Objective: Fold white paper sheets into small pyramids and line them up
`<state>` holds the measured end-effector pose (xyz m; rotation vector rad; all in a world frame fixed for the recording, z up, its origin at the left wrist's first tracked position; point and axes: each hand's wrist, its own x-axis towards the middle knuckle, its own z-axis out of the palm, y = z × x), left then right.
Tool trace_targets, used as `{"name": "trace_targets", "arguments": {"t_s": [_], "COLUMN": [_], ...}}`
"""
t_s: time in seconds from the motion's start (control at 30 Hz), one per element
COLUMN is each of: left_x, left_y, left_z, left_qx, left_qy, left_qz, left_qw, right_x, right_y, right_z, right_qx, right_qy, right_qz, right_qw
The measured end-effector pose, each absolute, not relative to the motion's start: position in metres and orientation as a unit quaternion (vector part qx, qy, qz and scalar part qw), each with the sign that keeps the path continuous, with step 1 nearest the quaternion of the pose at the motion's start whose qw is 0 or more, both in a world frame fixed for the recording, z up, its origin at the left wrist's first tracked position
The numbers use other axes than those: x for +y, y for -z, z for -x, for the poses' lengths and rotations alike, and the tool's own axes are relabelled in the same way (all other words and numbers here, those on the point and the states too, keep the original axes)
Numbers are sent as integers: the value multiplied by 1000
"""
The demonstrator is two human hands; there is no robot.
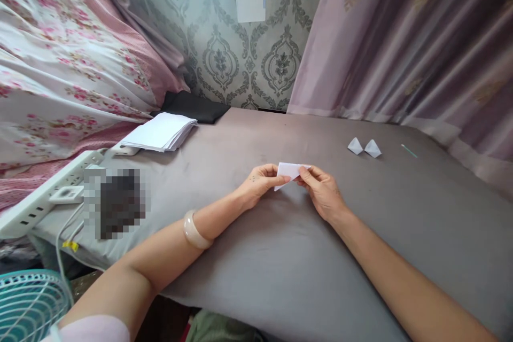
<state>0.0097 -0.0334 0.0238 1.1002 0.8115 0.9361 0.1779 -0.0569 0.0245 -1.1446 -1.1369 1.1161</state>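
Folded paper (288,170), white, one piece: between both hands, over the middle of the bench (276,267); a sharp corner pointing toward the near edge. Touching the cloth or just clear of it: cannot tell.

Left hand (258,180): pinching the paper's left end, thumb uppermost. Right hand (321,188): pinching the right end, thumb likewise on top. Gripped from opposite ends probably for steadiness, and for keeping the layers pressed flat.

Small paper piece (355,146) and second paper piece (373,148): white, pointed, side by side toward the far right corner; presumably set apart there against crushing by a forearm.

Thin stick (409,150), greenish: loose, nearer the right edge; no evident reason for the spot.

Stack of paper (158,132): at the far left corner, just in front of a flat black item (198,108); likely stored there for easy reach without crowding the middle.

Power strip (45,197): along the left edge, probably for letting the cable (60,256) drop over the side.

Blurred object (122,203): beside the strip; nature unknown.

Fan (30,304): off the near left corner.
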Motion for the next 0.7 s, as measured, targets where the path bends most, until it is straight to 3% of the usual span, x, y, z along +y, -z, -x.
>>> {"name": "trace_targets", "arguments": {"t_s": [0.37, 0.5, 0.7], "left_x": [-32, -28, -21], "left_y": [-30, -27, -20], "left_z": [-5, -7, -7], "left_qx": [400, 407, 429], "left_qy": [-389, -432, -457], "left_qz": [-501, -393, -341], "left_qw": [662, 702, 700], "right_x": [-58, -61, -66], "right_y": [-30, -24, -16], "right_z": [-183, -179, -173], "right_qx": [-557, -558, -667], "right_qy": [-373, -268, -131], "right_qz": [517, 547, 517], "right_qw": [531, 564, 521]}}
